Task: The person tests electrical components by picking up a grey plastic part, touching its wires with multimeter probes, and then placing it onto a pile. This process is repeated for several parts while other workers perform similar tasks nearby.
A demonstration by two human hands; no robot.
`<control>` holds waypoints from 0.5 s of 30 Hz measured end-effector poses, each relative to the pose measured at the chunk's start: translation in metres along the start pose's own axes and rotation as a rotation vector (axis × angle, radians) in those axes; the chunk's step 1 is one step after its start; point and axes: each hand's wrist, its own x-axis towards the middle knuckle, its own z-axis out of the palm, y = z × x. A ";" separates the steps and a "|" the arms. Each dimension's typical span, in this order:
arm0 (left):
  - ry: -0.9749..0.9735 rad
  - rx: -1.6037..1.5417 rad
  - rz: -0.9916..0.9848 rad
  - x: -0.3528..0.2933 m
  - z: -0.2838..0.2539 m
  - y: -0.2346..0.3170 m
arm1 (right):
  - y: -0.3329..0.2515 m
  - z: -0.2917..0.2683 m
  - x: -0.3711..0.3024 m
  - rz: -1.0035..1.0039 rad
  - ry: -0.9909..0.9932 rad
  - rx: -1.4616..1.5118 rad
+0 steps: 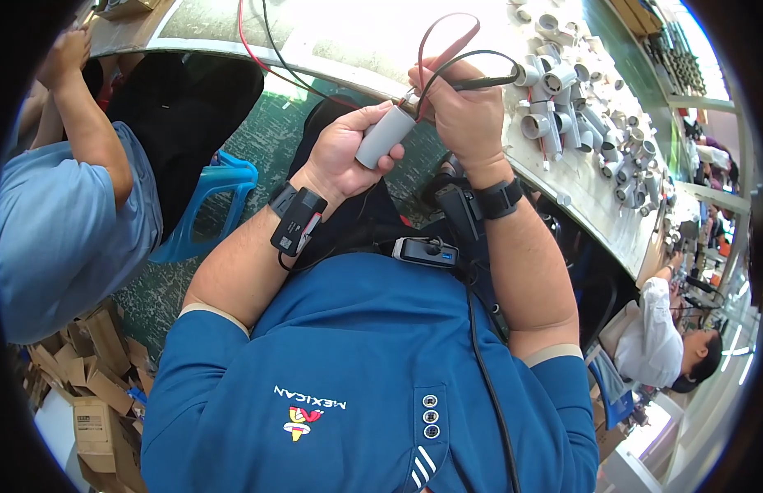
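Observation:
My left hand (346, 154) is wrapped round a smooth grey cylinder (386, 138), held tilted with its upper end toward my right hand. Closed above that end is my right hand (468, 115), with a black test probe (482, 83) lying across its fingers. A red lead (449, 45) and a black lead (478, 54) loop up from this hand. Small parts at the cylinder's upper end lie close to my right fingertips; whether a probe tip touches them I cannot tell.
A pale worktable (349, 49) runs along the far side. Several grey pipe-like cylinders (558, 80) lie heaped on it at the right. A co-worker in light blue (65, 222) sits at left beside a blue stool (221, 205). Cardboard boxes (102, 431) are piled lower left.

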 end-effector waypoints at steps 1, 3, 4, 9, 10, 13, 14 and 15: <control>0.002 0.000 0.001 -0.001 0.000 0.001 | -0.001 0.001 0.000 -0.003 0.000 -0.011; -0.004 -0.003 -0.001 -0.001 -0.001 0.000 | -0.004 0.001 -0.001 -0.011 -0.005 -0.025; -0.009 -0.011 -0.006 -0.001 -0.002 -0.001 | -0.005 0.001 -0.003 -0.015 -0.011 -0.043; -0.043 0.015 0.010 0.001 -0.006 -0.002 | -0.003 -0.004 -0.003 -0.338 -0.010 -0.524; -0.027 0.004 -0.009 0.002 -0.008 -0.003 | -0.001 -0.005 -0.003 -0.311 -0.013 -0.523; -0.080 0.029 0.027 0.005 -0.008 0.003 | -0.002 0.003 0.006 0.062 0.016 0.092; -0.073 0.027 0.012 0.004 -0.009 0.002 | -0.002 0.005 0.004 0.076 0.026 0.092; -0.092 0.021 0.006 0.003 -0.011 0.001 | -0.001 0.006 0.002 0.071 0.038 0.116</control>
